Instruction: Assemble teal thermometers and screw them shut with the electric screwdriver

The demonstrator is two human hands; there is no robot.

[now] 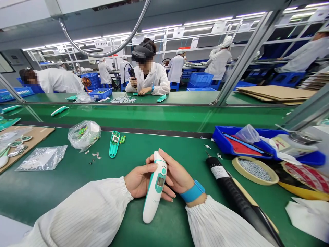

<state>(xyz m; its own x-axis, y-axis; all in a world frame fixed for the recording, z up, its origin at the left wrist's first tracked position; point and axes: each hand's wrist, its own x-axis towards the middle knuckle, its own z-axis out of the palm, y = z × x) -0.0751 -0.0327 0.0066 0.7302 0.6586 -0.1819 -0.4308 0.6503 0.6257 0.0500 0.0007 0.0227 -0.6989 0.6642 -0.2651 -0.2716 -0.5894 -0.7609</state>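
Note:
A white and teal ear thermometer (153,199) with a small grey display is held above the green bench, its narrow tip pointing away from me. My left hand (140,180) is closed on its left side, the thumb lying near the tip. From the right, my right hand (178,175) grips the upper end, with a blue strap around that wrist. Some fingers of both hands are hidden behind the body. Beyond my hands lies an open teal thermometer housing (114,145) with its inside showing, beside small green batteries (122,139).
Left of the housing are loose small metal parts (96,155), a bag of batteries (84,134) and a flat clear bag (42,157). An electric screwdriver (228,185), a dish of screws (254,169) and a blue bin (221,140) stand right. A co-worker (149,75) sits across the conveyor (167,116).

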